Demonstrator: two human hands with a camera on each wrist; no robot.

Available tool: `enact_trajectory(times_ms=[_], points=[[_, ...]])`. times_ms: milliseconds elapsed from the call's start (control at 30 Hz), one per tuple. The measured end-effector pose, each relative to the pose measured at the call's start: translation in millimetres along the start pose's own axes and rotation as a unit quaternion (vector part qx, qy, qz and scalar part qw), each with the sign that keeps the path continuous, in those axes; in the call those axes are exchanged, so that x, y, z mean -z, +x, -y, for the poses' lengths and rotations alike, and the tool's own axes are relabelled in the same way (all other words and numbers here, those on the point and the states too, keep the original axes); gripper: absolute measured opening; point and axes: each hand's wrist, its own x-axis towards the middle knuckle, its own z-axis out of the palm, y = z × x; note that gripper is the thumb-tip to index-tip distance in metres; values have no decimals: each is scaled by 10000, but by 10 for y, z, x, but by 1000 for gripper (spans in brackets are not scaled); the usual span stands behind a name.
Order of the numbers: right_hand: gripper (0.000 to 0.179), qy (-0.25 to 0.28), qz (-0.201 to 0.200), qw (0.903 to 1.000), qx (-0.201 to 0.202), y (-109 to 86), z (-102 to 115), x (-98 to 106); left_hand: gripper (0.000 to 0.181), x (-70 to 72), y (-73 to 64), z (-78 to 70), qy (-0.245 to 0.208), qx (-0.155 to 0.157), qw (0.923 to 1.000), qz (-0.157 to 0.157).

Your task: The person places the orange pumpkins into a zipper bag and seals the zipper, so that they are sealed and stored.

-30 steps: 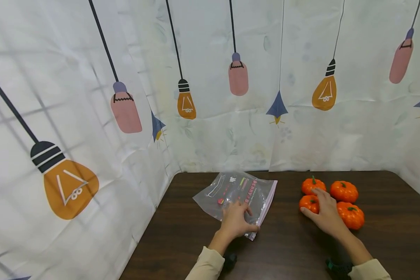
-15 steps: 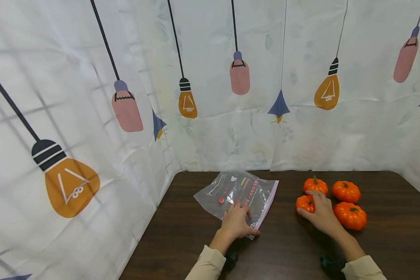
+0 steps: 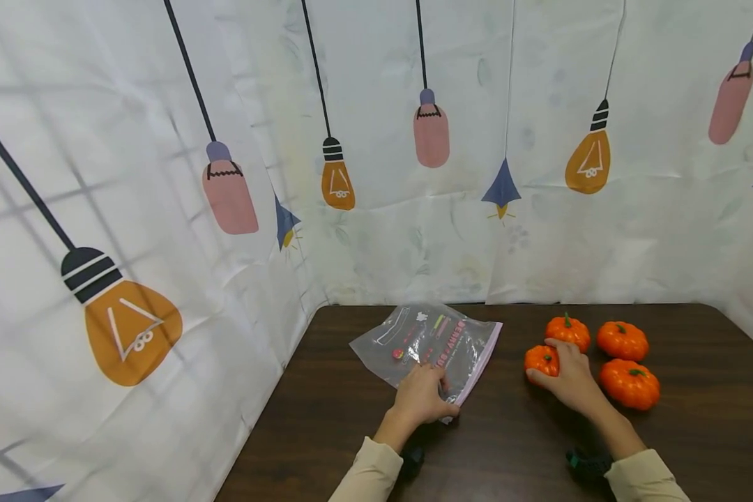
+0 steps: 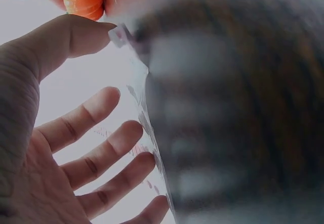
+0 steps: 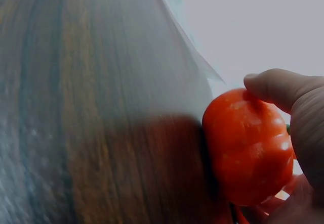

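Note:
In the head view a clear zip bag (image 3: 385,348) with pink print and a pale pink zip edge lies flat on the table. My left hand (image 3: 417,397) rests on its near part, with the thumb at the zip-end corner. The left wrist view shows these fingers (image 4: 109,143) spread and loosely bent over the bag. To the right, my right hand (image 3: 574,382) grips a small orange toy pumpkin (image 3: 538,360) between thumb and fingers. The right wrist view has that pumpkin (image 5: 248,148) close up, near the tabletop, the thumb on one side and other fingers partly hidden behind it.
Three more orange pumpkins stand by the right hand: one behind (image 3: 567,332), one back right (image 3: 622,340), one front right (image 3: 630,385). The dark wood table (image 3: 496,446) ends at a white printed curtain (image 3: 376,258) behind and to the left.
My right hand has moved a little left, carrying or sliding the small pumpkin away from the other three. The left hand stays on the bag almost unmoved.

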Motion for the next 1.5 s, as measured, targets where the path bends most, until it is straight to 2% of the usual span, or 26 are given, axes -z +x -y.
enact_trajectory(times_ms=[267, 367, 633, 733, 967, 1233, 1500], points=[[95, 35, 280, 9995, -158, 4, -38, 25, 28, 12, 11, 25, -194, -96, 9998, 17], [97, 115, 339, 9993, -105, 3, -55, 35, 24, 10, 18, 30, -244, -93, 9997, 25], [103, 157, 425, 9990, 31, -18, -90, 58, 13, 10, 18, -5, -362, -318, 9988, -11], [105, 113, 499, 9987, 89, -19, -106, 73, 14, 14, 11, -17, -296, -361, 9989, -7], [104, 139, 689, 9973, 211, -25, -110, 128, 20, 29, 6, -22, -221, -249, 9994, -40], [100, 53, 876, 9961, 27, -37, -125, 163, 29, 25, -6, -26, -320, -83, 9994, -72], [99, -3, 749, 9972, 58, -41, -98, 176, 30, 9, -9, -21, -520, -42, 9985, -157]])
